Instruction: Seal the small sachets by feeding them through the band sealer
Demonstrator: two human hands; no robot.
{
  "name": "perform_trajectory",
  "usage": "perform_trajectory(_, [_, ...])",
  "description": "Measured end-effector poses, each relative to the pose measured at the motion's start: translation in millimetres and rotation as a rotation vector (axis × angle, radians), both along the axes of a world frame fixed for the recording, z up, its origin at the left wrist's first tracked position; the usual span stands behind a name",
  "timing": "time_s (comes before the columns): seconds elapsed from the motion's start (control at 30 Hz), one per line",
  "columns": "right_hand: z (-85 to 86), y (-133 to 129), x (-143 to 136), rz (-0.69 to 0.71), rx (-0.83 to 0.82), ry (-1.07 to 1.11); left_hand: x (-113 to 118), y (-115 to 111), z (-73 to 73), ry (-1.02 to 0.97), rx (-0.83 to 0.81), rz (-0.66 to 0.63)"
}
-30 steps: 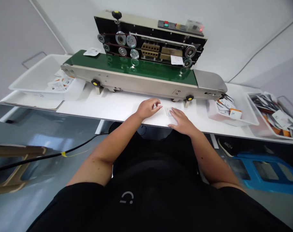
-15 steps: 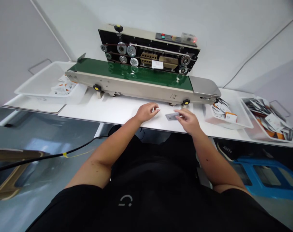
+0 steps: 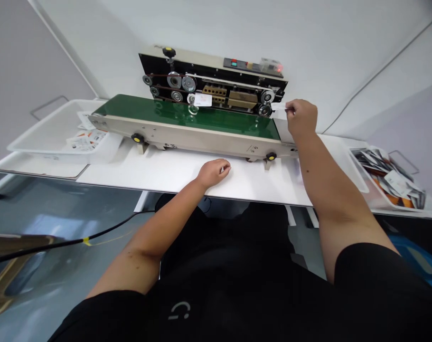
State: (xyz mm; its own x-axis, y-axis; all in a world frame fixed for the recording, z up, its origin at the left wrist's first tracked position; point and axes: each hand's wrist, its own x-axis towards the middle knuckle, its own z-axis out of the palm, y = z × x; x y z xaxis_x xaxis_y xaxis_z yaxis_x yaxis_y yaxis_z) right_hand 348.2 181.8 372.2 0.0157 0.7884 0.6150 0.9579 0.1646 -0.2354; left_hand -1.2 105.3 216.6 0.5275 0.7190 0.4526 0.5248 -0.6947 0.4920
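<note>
My right hand (image 3: pixel 301 116) pinches a small pale packet (image 3: pixel 279 106) at the right end of the sealing machine (image 3: pixel 216 80), beside its rollers. My left hand (image 3: pixel 214 173) rests on the white table in front of the conveyor, its fingers curled with thumb and fingertips close together; whether anything small is between them cannot be made out. Another white packet (image 3: pixel 203 99) stands in the machine near the middle, above the green belt (image 3: pixel 187 116).
A white bin (image 3: pixel 38 135) with several packets stands at the left end of the belt. At the right are a pale bin (image 3: pixel 358 171), partly behind my right arm, and another bin (image 3: pixel 390 202) full of packets. A black cable (image 3: pixel 119 222) hangs at the lower left.
My right hand has moved up from the table to the machine's right end with the packet. The packet in the machine has travelled left. Another packet now shows at the left bin's belt end.
</note>
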Motion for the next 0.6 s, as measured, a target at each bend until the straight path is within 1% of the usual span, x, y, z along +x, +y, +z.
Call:
perform_trajectory(0.07, [-4.9, 14.9, -0.8, -0.009, -0.05, -0.039, 0.1, 0.4, -0.9, -0.001, 0.004, 0.001])
perform_trajectory(0.17, [-10.6, 30.2, -7.9, 0.029, -0.101, -0.069, 0.0, 0.6, -2.0, 0.003, 0.004, 0.006])
perform_trajectory(0.23, [-11.6, 32.3, -15.1, 0.078, -0.122, -0.065, -0.3, 0.5, -2.1, 0.009, 0.004, 0.007])
perform_trajectory(0.3, [-11.7, 23.8, -21.0, 0.123, -0.123, -0.021, -0.8, 0.5, -1.7, 0.017, -0.002, 0.007])
perform_trajectory(0.37, [-14.1, 3.2, -20.7, 0.128, -0.077, 0.065, -1.4, 0.8, -1.3, 0.02, -0.015, 0.007])
perform_trajectory(0.43, [-21.8, -27.4, -8.1, 0.071, 0.028, 0.166, -2.0, 1.3, -1.0, 0.017, -0.03, 0.004])
perform_trajectory(0.47, [-27.7, -44.8, 4.3, 0.022, 0.097, 0.214, -2.4, 1.4, -0.9, 0.012, -0.036, 0.003])
perform_trajectory(0.53, [-42.2, -79.1, 41.0, -0.103, 0.246, 0.295, -3.4, 1.2, -0.8, -0.001, -0.046, 0.001])
perform_trajectory(0.6, [-56.6, -106.1, 88.2, -0.203, 0.286, 0.316, -4.8, 0.0, -0.5, -0.012, -0.054, -0.006])
